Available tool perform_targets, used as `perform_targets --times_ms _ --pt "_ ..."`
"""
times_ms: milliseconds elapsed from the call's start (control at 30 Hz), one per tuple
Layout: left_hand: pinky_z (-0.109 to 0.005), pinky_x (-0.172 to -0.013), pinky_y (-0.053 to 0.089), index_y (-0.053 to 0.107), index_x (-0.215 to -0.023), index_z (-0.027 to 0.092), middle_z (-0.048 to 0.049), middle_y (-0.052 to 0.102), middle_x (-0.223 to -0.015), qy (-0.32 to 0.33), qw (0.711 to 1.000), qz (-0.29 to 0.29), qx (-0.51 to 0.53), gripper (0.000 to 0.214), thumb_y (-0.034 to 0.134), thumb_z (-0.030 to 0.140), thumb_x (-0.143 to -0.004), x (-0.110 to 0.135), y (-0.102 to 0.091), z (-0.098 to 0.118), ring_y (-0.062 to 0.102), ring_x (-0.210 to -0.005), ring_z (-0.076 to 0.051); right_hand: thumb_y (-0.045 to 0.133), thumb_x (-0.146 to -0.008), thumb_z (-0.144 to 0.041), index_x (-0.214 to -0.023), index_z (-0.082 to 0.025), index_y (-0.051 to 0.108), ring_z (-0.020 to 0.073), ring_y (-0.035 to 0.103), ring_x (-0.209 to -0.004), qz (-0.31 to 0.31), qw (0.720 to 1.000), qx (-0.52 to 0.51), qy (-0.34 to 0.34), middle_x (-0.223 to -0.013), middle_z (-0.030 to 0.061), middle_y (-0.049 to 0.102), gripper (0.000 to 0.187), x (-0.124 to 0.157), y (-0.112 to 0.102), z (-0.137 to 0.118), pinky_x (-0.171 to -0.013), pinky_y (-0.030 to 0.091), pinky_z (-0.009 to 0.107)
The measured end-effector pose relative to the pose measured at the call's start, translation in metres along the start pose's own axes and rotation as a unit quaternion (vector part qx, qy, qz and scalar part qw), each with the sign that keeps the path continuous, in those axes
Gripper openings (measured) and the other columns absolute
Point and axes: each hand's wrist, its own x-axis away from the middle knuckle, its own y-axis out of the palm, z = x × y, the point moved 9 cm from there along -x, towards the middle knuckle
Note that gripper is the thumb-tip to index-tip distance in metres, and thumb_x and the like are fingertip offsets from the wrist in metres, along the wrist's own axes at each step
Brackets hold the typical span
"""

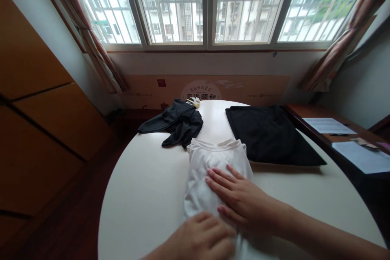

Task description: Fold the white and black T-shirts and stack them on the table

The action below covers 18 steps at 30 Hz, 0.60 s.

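Note:
A white shirt (pixel 219 156), folded into a narrow strip, lies with its neckline pointing toward the window. My right hand (pixel 236 195) rests flat on its middle, fingers spread and palm down. Nearer to me, my left hand (pixel 202 237) is curled over the shirt's lower part. It is somewhat blurred, its fingers appear closed on the fabric, and the fingertips are hidden. The lower end of the shirt is partly covered by both hands and wrists.
A round white table (pixel 137 195) carries the shirt. Crumpled black cloth (pixel 179 120) lies at its far left beside a small yellow-and-white item (pixel 194 102). A folded black cloth (pixel 268 134) lies at right. Papers (pixel 329 125) are on a brown desk (pixel 300 112) beyond.

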Motion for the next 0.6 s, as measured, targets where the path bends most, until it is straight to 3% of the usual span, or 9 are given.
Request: perform_targets --times_ms 67,133,233,300,367,500,600 --pt "-0.039 -0.111 0.053 0.065 -0.121 0.018 -0.0124 0.073 -0.129 -0.09 0.996 0.012 0.016 0.022 0.054 0.024 -0.104 -0.02 -0.018 -0.04 0.068 -0.12 -0.024 0.047 -0.108 -0.031 -0.17 -0.02 0.029 0.0279 0.026 -0.162 0.014 1.0 0.006 -0.004 -0.173 0.0141 0.033 0.065 -0.001 -0.003 0.005 -0.133 0.018 0.057" --pt "-0.047 -0.12 0.045 0.058 -0.14 0.015 -0.0179 0.06 -0.151 -0.132 0.991 0.012 0.005 0.037 0.049 0.025 -0.105 -0.037 -0.028 -0.079 0.053 -0.144 -0.028 0.046 -0.108 -0.032 -0.17 -0.015 0.028 0.029 0.026 -0.162 0.034 0.999 0.026 0.021 -0.172 0.0176 0.034 0.067 -0.004 -0.007 0.019 -0.132 0.02 0.058" --pt "-0.053 -0.129 0.031 0.045 -0.159 0.014 -0.0188 0.038 -0.17 -0.138 0.989 -0.059 -0.013 0.054 0.046 0.033 -0.108 -0.045 -0.014 -0.125 0.03 -0.161 -0.031 0.047 -0.108 -0.053 -0.17 -0.007 0.025 0.0343 0.021 -0.163 0.037 0.994 0.057 0.084 -0.172 0.0228 0.027 0.08 -0.004 -0.006 0.045 -0.131 0.019 0.063" --pt "-0.052 -0.13 0.027 0.04 -0.164 0.013 -0.0186 0.035 -0.172 -0.171 0.98 -0.102 -0.017 0.062 0.046 0.042 -0.109 -0.036 0.001 -0.149 0.027 -0.162 -0.032 0.046 -0.106 -0.063 -0.169 -0.004 0.026 0.0353 0.019 -0.163 0.024 0.991 0.069 0.113 -0.173 0.023 0.024 0.088 -0.001 -0.003 0.058 -0.131 0.02 0.06" --pt "-0.049 -0.131 0.025 0.036 -0.166 0.013 -0.0175 0.035 -0.172 -0.206 0.972 -0.114 -0.023 0.067 0.042 0.049 -0.11 -0.024 0.009 -0.162 0.029 -0.162 -0.03 0.047 -0.105 -0.065 -0.167 -0.001 0.029 0.0356 0.021 -0.163 0.026 0.987 0.081 0.135 -0.173 0.0238 0.025 0.091 0.003 -0.003 0.066 -0.132 0.022 0.056" --pt "-0.047 -0.132 0.022 0.033 -0.167 0.011 -0.0179 0.031 -0.173 -0.227 0.967 -0.104 -0.053 0.067 0.037 0.048 -0.111 -0.012 0.008 -0.163 0.026 -0.163 -0.028 0.048 -0.106 -0.055 -0.165 0.0 0.035 0.0373 0.024 -0.162 0.072 0.979 0.094 0.166 -0.171 0.0265 0.028 0.082 0.012 -0.014 0.063 -0.131 0.026 0.057" --pt "-0.048 -0.132 0.024 0.033 -0.168 0.012 -0.0176 0.03 -0.173 -0.22 0.97 -0.093 -0.054 0.062 0.034 0.04 -0.112 -0.018 0.001 -0.156 0.023 -0.163 -0.028 0.054 -0.106 -0.047 -0.17 -0.01 0.027 0.0353 0.022 -0.162 0.061 0.993 0.069 0.068 -0.172 0.0219 0.027 0.079 0.014 -0.011 0.022 -0.132 0.024 0.057"
